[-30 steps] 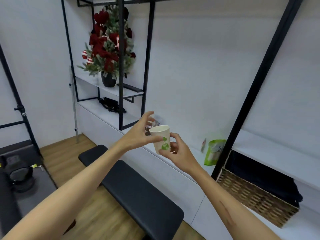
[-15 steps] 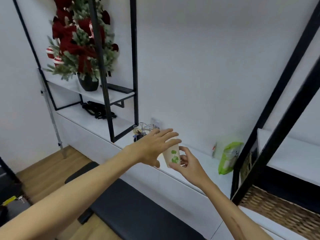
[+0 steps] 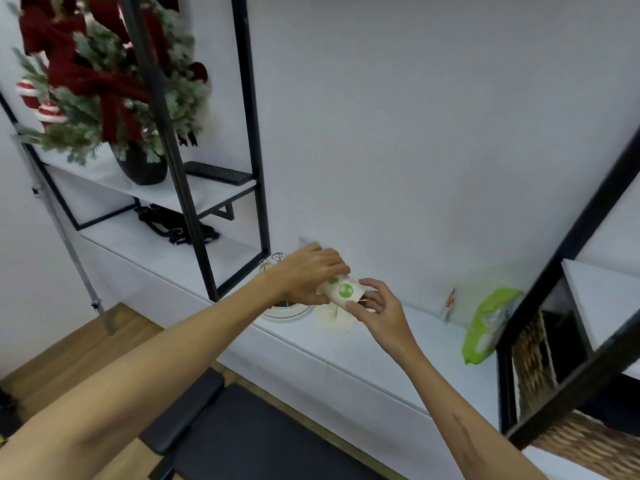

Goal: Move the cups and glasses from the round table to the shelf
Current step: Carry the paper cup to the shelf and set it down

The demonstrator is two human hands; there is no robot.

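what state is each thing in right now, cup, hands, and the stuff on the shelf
paper cup: tilted on its side, held above the shelf
left hand: gripping the cup from above
right hand: pinching the cup's end
green pouch: upright, leaning by the black post
potted plant: upright on the upper shelf

Bare white shelf (image 3: 398, 344) lies open at three o'clock of the cup rack (image 3: 277, 268); a green packet (image 3: 488, 327) and black post (image 3: 554, 271) block farther right.
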